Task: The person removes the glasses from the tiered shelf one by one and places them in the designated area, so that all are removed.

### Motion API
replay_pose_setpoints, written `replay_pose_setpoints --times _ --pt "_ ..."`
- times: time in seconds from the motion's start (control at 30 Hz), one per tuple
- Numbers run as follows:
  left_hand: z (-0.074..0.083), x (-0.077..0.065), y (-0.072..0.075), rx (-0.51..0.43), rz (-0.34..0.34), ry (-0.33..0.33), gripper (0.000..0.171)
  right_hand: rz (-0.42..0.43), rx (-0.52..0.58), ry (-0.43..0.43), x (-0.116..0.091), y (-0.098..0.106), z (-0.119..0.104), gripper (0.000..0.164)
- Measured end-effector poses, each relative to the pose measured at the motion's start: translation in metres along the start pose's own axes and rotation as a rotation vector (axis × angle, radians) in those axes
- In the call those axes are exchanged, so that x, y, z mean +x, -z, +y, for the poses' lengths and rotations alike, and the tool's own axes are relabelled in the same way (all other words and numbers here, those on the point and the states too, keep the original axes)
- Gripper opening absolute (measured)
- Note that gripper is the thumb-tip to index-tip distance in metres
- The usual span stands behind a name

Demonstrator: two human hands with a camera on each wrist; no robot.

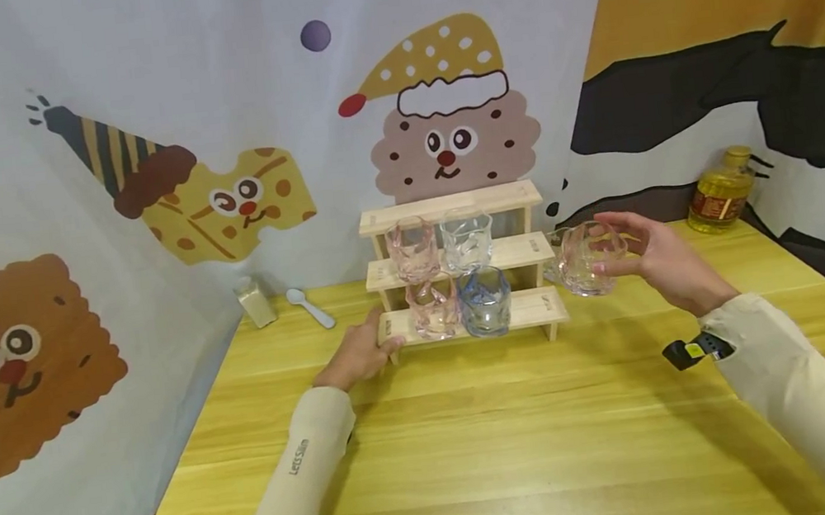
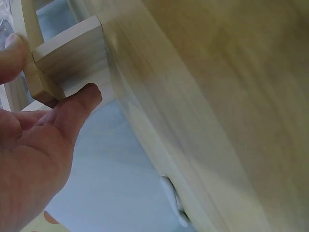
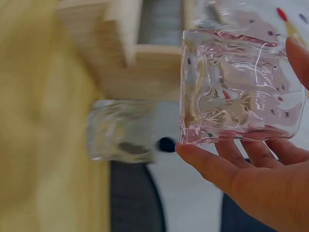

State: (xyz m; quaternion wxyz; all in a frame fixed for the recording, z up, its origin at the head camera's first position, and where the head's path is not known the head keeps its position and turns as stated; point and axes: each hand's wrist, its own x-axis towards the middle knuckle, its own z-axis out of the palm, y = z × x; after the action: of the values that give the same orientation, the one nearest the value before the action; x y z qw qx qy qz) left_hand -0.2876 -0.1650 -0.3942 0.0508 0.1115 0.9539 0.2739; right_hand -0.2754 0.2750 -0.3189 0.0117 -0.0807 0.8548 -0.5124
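A three-step wooden display rack (image 1: 533, 308) stands against the cloth backdrop. My left hand (image 1: 356, 352) grips the left end of its lowest step, thumb on one side and fingers on the other. On the middle step sit a pink glass (image 1: 412, 251) and a clear glass (image 1: 468, 244). Below them, another pink glass (image 1: 432, 309) stands beside a blue glass (image 1: 487, 307). Off the rack's right side, my right hand (image 1: 670, 262) holds a pale pink tumbler (image 1: 583, 262) between thumb and fingers. In the right wrist view, this tumbler (image 3: 241, 92) looks empty.
Another clear glass (image 3: 123, 130) stands on the table past the rack's right end. A small jar (image 1: 256, 304) and a light spoon (image 1: 310, 307) lie left of the rack. At the back right is an oil bottle (image 1: 721, 193). The wooden table (image 1: 475, 442) extends toward me.
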Motion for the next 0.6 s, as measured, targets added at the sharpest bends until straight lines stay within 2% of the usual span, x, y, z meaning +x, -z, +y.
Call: replay_pose_setpoints --times 0.13,0.33,0.6 --pt "0.000 -0.001 0.000 0.009 0.008 -0.001 0.066 -0.020 0.013 -0.018 0.004 -0.006 0.022 0.088" --pt "0.000 0.000 -0.001 0.013 0.001 0.007 0.068 -0.002 0.035 -0.022 0.010 -0.017 0.049 0.088" --pt "-0.001 0.000 -0.001 0.004 0.009 0.006 0.064 0.019 0.046 -0.016 0.019 -0.029 0.069 0.088"
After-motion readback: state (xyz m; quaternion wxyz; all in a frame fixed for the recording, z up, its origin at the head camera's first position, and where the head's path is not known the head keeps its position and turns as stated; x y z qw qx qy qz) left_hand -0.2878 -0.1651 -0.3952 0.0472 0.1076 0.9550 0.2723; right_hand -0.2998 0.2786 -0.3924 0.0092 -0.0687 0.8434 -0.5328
